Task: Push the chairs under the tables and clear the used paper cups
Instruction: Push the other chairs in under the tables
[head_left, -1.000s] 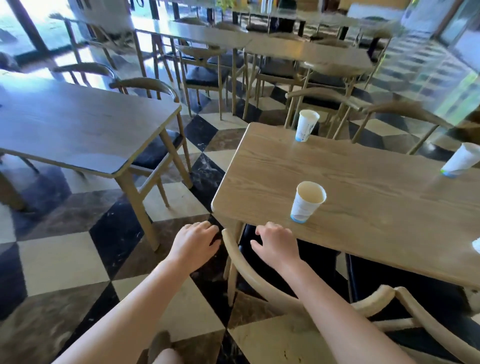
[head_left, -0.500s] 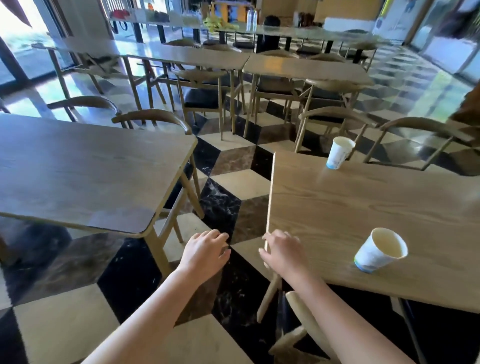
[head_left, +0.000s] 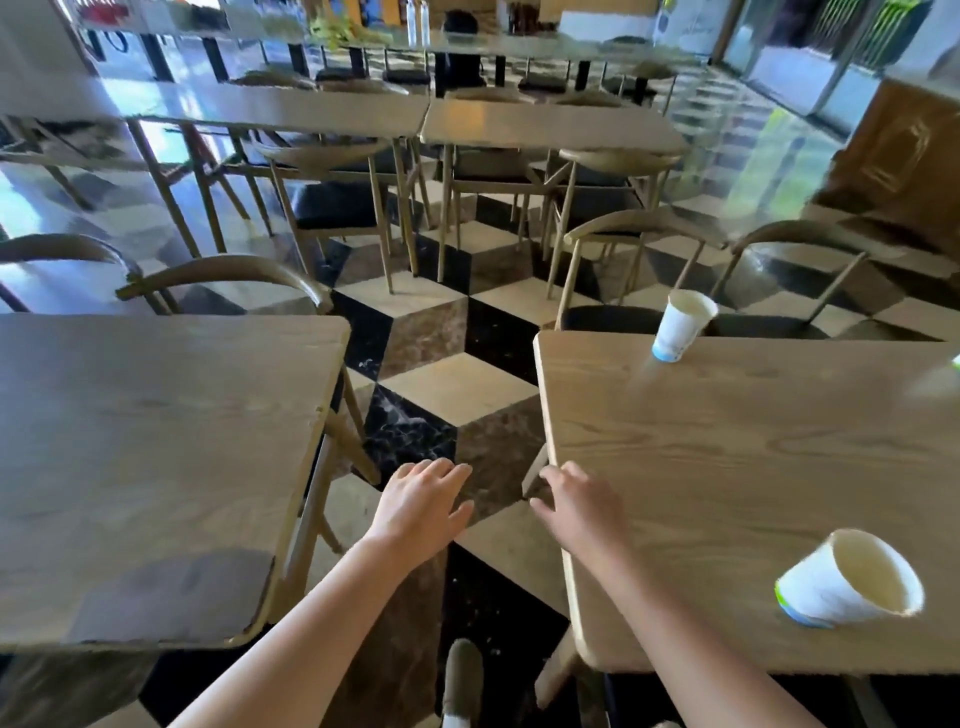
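A wooden table (head_left: 727, 457) fills the right side. On it a white paper cup (head_left: 847, 582) with a blue-green base stands near the front right, and a second paper cup (head_left: 680, 325) stands at its far edge. My right hand (head_left: 582, 506) hovers over the table's left edge, fingers spread, holding nothing. My left hand (head_left: 421, 501) hangs open over the aisle floor between the two tables. Two chairs (head_left: 623, 234) (head_left: 800, 244) stand at the far side of the right table, backs showing. The chair on my side is hidden under the table.
Another wooden table (head_left: 156, 441) stands to the left with a chair (head_left: 223, 275) tucked behind it. A checkered marble aisle (head_left: 447, 384) runs between the tables. More tables and chairs (head_left: 332, 171) fill the back of the room. My shoe (head_left: 462, 680) shows below.
The view has shifted left and forward along the aisle. My hands have come off the near chair's back, which has gone from view under the right table.
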